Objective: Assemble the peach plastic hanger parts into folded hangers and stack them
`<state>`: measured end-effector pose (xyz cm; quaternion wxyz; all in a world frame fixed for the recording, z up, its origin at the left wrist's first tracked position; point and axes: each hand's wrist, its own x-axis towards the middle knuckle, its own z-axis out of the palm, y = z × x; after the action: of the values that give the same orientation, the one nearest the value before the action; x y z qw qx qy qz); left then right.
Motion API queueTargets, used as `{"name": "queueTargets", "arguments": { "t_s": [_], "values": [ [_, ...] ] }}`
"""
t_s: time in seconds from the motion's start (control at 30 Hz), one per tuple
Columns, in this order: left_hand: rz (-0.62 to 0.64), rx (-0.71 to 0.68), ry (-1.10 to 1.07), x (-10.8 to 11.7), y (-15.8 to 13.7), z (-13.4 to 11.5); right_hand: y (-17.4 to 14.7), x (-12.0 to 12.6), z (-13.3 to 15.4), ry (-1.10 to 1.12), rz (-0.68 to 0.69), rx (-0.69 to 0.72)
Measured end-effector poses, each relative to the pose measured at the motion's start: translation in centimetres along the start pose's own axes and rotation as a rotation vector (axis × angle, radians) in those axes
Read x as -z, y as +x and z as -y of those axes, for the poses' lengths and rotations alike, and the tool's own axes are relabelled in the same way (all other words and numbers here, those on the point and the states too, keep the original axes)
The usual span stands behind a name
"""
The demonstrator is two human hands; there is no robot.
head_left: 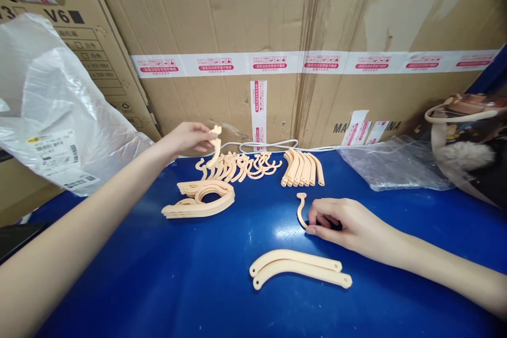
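My left hand (194, 137) is raised at the back, its fingers closed on a small beige hook piece (215, 153) over a row of similar hooks (237, 167). At the right, my right hand (344, 224) pinches the lower end of another slim beige hook (301, 208), which is close to the blue tabletop. In front of that hand lie two curved beige arms (297, 268), side by side, with holes at their ends. Beneath my left hand sits a stack of folded beige hanger-like pieces (202, 200).
Several more curved arms (303, 168) are lined up at the back of the blue table (190, 285). Behind stand large cardboard boxes (222, 21), with a white cable (269, 143) along their base. Plastic wrap (67, 105) is at left; a clear bag (396, 163) and a handbag (467, 137) at right.
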<state>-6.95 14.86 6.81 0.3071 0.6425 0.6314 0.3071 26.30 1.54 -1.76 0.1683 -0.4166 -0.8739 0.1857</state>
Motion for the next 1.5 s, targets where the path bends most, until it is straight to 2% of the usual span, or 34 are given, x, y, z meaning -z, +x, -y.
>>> {"name": "queueTargets", "arguments": {
  "t_s": [0.1, 0.13, 0.2, 0.27, 0.3, 0.37, 0.47, 0.6, 0.87, 1.17, 1.37, 1.5],
  "values": [
    [0.031, -0.116, -0.072, -0.8, -1.9, -2.4, 0.0, 0.0, 0.0, 0.008, 0.011, -0.006],
    [0.097, -0.14, -0.07, -1.5, -2.7, -3.0, 0.0, 0.0, 0.0, 0.011, 0.014, -0.008],
    [0.355, -0.239, 0.009, -3.4, -4.5, -3.9, 0.0, 0.1, -0.1, 0.016, 0.017, -0.011],
    [0.581, -0.257, 0.093, -5.8, -6.1, -4.1, 0.0, 0.1, -0.1, 0.021, 0.02, -0.004],
    [0.647, -0.263, 0.133, -6.9, -6.8, -4.0, 0.0, 0.1, -0.1, 0.025, 0.021, 0.003],
    [0.683, -0.279, 0.149, -8.9, -7.7, -3.7, -0.1, 0.0, -0.2, 0.031, 0.02, 0.013],
    [0.655, -0.323, 0.16, -10.8, -8.0, -2.9, -0.1, -0.1, -0.3, 0.033, 0.018, 0.011],
    [0.568, -0.351, 0.179, -11.7, -7.3, -1.9, -0.2, -0.1, -0.4, 0.027, 0.016, 0.011],
    [0.375, -0.416, 0.233, -12.3, -7.6, -1.1, -0.2, 0.0, -0.3, 0.021, 0.011, 0.015],
    [0.243, -0.493, 0.348, -12.0, -7.8, -0.8, -0.3, 0.0, -0.1, -0.01, -0.006, 0.007],
    [0.172, -0.562, 0.375, -10.4, -11.6, -1.4, -0.4, 0.6, 0.4, -0.034, -0.055, 0.019],
    [0.205, -0.681, 0.415, -9.7, -14.9, -0.8, -0.1, 1.4, 0.6, -0.106, -0.131, 0.038]
  ]
}}
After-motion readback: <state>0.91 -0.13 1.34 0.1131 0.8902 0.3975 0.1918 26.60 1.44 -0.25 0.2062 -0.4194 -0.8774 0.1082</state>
